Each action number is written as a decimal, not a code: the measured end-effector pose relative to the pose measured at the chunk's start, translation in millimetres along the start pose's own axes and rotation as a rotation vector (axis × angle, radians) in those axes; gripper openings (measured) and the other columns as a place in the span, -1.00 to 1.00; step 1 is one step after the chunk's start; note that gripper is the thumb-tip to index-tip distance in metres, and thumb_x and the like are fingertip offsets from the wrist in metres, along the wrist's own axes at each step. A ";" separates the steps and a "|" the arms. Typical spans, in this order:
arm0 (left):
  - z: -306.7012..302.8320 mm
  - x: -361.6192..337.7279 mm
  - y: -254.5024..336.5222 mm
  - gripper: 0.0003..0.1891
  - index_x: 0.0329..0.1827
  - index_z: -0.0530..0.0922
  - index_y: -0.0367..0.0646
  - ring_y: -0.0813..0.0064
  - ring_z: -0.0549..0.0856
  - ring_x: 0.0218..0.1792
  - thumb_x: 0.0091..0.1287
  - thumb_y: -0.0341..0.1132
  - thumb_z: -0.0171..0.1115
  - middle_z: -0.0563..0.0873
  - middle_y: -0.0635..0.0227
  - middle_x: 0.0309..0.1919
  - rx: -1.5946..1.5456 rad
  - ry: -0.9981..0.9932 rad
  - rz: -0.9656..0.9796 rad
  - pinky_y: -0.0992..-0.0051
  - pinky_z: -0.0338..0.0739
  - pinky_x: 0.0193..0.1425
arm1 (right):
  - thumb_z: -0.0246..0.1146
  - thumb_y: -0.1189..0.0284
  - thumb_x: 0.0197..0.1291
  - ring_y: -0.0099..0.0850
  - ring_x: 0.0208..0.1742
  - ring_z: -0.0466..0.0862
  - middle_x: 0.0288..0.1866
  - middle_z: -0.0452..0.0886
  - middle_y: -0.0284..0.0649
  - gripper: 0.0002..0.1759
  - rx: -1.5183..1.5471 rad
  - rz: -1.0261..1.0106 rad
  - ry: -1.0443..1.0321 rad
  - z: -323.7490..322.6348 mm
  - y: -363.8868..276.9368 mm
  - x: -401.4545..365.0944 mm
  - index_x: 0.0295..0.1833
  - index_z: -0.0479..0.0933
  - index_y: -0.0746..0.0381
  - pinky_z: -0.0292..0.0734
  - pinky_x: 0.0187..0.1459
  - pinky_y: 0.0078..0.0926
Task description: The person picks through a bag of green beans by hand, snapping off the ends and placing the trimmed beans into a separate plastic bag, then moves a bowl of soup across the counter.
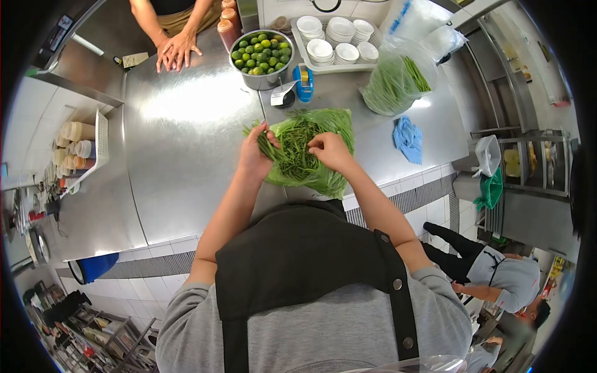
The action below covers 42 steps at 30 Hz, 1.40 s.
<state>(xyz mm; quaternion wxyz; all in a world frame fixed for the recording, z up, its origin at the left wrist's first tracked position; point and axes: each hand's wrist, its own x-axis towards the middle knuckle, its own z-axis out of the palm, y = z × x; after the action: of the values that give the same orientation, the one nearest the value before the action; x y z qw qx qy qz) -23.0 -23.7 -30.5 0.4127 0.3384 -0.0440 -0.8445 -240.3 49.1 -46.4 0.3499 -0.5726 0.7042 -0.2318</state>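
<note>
Beans (298, 149) at counter (186, 161) edge (bagged).

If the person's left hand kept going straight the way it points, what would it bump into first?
The left hand, gripping a few green stalks, points away across the counter. Beyond a bare stretch, it would likely meet the metal bowl of limes first, though depth is hard to judge.

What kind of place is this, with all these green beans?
Most likely a restaurant kitchen. There is a wide shiny steel counter, stacks of small white bowls kept ready in a tray, and lots of long green beans in plastic bags being handled in bulk.
</note>
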 end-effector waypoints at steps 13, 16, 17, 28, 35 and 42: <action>9.6 -9.5 -16.0 -0.72 0.02 0.73 -0.31 0.71 0.43 -0.58 0.33 -0.33 0.46 0.81 0.29 -0.21 0.654 -0.026 0.013 0.62 0.36 -0.49 | 0.44 0.44 0.22 -0.57 -0.64 0.57 -0.49 0.67 -0.28 -0.83 0.640 0.309 0.099 11.6 4.8 -11.2 -0.24 0.63 0.31 0.45 -0.58 -0.57; 20.3 -14.1 -23.5 -0.73 0.00 0.76 -0.28 0.75 0.44 -0.57 0.28 -0.36 0.49 0.80 0.40 -0.30 0.967 -0.063 -0.004 0.64 0.32 -0.50 | 0.44 0.45 0.24 -0.66 -0.51 0.56 -0.45 0.66 -0.35 -0.85 0.702 0.222 0.118 -1.2 -12.2 -24.0 -0.22 0.64 0.31 0.44 -0.46 -0.64; 25.4 -16.6 -25.7 -0.72 0.00 0.77 -0.28 0.77 0.47 -0.56 0.25 -0.37 0.51 0.80 0.42 -0.34 1.056 -0.091 0.008 0.63 0.34 -0.49 | 0.44 0.46 0.24 -0.67 -0.47 0.57 -0.44 0.66 -0.36 -0.85 0.723 0.189 0.127 -3.8 -17.4 -26.3 -0.20 0.64 0.31 0.45 -0.43 -0.66; 26.9 -16.7 -29.5 -0.43 0.26 0.65 -0.24 0.65 0.76 -0.31 0.13 -0.42 0.57 0.86 0.28 -0.32 1.260 -0.178 0.246 0.52 0.63 -0.14 | 0.38 0.47 0.34 -0.65 -0.33 0.59 -0.30 0.67 -0.40 -0.85 0.829 0.142 0.086 -30.8 -20.3 -15.9 -0.04 0.72 0.27 0.50 -0.24 -0.65; 14.6 -15.1 -29.8 -0.67 0.07 0.72 -0.28 0.73 0.66 -0.41 0.22 -0.46 0.50 0.85 0.36 -0.33 1.250 -0.229 0.174 0.60 0.54 -0.33 | 0.39 0.51 0.31 -0.59 -0.32 0.59 -0.33 0.66 -0.38 -0.92 1.029 0.111 0.023 -27.2 -14.2 -8.4 -0.12 0.71 0.26 0.51 -0.24 -0.58; 31.8 -27.7 -24.8 -0.78 -0.16 0.73 -0.33 0.64 0.71 -0.43 0.22 -0.38 0.52 0.85 0.31 -0.33 1.204 -0.173 0.127 0.53 0.61 -0.24 | 0.45 0.49 0.20 -0.52 -0.37 0.57 -0.40 0.56 -0.21 -0.85 0.002 -0.171 0.369 -15.4 -15.9 -6.5 -0.27 0.63 0.34 0.47 -0.29 -0.42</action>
<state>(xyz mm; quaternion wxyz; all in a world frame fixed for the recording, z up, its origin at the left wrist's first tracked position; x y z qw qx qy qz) -47.0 6.2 -0.1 0.1934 0.4391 -0.5671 -0.6694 -241.0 50.5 -23.4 0.1943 -0.5779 0.7050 -0.3624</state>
